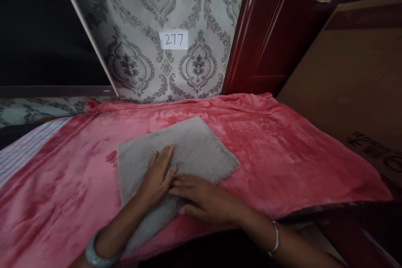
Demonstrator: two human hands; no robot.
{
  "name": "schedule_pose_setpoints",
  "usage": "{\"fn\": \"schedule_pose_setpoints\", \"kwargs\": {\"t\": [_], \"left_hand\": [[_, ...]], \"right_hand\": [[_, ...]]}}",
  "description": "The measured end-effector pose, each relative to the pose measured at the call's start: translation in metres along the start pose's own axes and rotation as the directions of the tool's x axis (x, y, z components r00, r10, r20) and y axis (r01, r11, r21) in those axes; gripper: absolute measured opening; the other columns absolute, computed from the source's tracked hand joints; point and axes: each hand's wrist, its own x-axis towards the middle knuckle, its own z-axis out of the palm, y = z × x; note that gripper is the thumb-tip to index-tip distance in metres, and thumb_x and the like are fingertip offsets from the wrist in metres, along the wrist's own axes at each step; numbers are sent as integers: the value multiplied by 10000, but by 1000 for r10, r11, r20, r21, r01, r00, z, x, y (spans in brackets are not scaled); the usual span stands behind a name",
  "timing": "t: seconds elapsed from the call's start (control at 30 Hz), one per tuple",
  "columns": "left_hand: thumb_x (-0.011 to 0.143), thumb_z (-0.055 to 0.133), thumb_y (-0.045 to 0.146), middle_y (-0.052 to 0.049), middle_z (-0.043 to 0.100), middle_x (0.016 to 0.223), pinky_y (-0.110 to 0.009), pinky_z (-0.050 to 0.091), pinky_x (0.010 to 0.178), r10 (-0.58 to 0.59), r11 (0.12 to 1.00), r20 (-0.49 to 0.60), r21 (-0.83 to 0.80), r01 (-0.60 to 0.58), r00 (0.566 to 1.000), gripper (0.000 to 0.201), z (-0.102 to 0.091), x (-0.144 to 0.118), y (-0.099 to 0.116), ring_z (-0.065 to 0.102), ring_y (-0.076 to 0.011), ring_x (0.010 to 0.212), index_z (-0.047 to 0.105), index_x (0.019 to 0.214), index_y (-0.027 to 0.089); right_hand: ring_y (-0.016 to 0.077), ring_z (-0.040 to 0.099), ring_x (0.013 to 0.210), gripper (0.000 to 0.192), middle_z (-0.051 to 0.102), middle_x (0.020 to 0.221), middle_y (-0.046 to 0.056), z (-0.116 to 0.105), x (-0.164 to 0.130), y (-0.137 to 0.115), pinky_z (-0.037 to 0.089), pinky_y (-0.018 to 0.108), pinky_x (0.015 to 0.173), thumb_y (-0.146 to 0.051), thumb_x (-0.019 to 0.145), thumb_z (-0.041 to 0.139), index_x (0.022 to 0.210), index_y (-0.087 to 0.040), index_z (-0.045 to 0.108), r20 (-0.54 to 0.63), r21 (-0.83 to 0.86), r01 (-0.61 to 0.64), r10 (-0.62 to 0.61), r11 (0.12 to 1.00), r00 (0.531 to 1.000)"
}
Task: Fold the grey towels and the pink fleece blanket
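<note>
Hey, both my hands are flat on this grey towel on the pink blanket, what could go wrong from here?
1. The grey towel has its near corner hanging over the front edge, so it might slide off.
2. The pink blanket looks plush and loose; it may bunch under the pressing left hand and right hand.

grey fuzzy towel (188, 150) lies folded flat in a rough square on the pink blanket (282, 146), turned at an angle, its near corner drooping over the blanket's front edge, surface smooth and unwrinkled.
</note>
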Motion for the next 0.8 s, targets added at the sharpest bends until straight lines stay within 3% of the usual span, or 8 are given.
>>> {"fn": "schedule_pose_setpoints", "kwargs": {"t": [0.1,0.2,0.27,0.43,0.63,0.73,0.8], "left_hand": [[1034,283,414,-140,373,1605,-555,249,1230,-29,1000,5,-12,29,1000,602,0,0,2,326,-261,1492,216,1590,194],[1021,351,436,-174,331,1618,-574,256,1222,-22,1000,9,15,22,1000,680,-1,0,6,308,-289,1498,117,1608,185],[1012,392,435,-189,286,1634,-578,272,1214,-13,999,-4,33,13,1000,741,-2,-1,8,283,-305,1506,29,1614,199],[1026,371,403,-180,224,1657,-575,268,1216,1,1000,-44,7,-1,999,738,-2,-4,7,236,-298,1523,-48,1610,236],[1035,329,366,-162,254,1652,-552,306,1203,-35,998,-76,-53,31,996,669,-2,-4,5,276,-283,1512,14,1614,248],[1027,348,361,-164,310,1630,-546,331,1189,-21,1000,-111,-1,21,994,674,-9,-3,7,321,-287,1493,39,1614,239],[1015,382,381,-172,329,1620,-556,334,1183,-17,997,-144,75,28,989,708,-16,-6,7,335,-304,1485,42,1614,220]], "right_hand": [[209,370,1452,481,471,1536,95,-11,14,21,268,420,1215,-403,1053,409,1484,-205,488,-176,-98,-165,146,981,974],[264,187,1527,613,272,1634,131,-20,31,47,189,512,1236,-409,1030,430,1576,-156,314,-277,-232,-392,326,890,904],[280,85,1543,680,162,1662,121,-22,40,57,134,557,1237,-440,1020,450,1599,-155,236,-237,-307,-440,380,844,894],[277,51,1545,635,135,1669,56,-12,38,53,53,602,1229,-513,1040,397,1595,-244,247,-62,-353,-305,303,885,951],[248,95,1543,656,251,1650,64,1,20,20,54,547,1247,-555,1029,424,1591,-257,264,86,-185,-119,137,975,987],[215,219,1518,575,371,1600,75,0,25,11,118,502,1252,-455,1054,414,1578,-243,306,69,-123,-117,126,986,990],[228,223,1517,541,378,1595,87,-1,36,11,148,518,1246,-394,1057,393,1566,-218,340,8,-156,-169,173,973,985]]}}
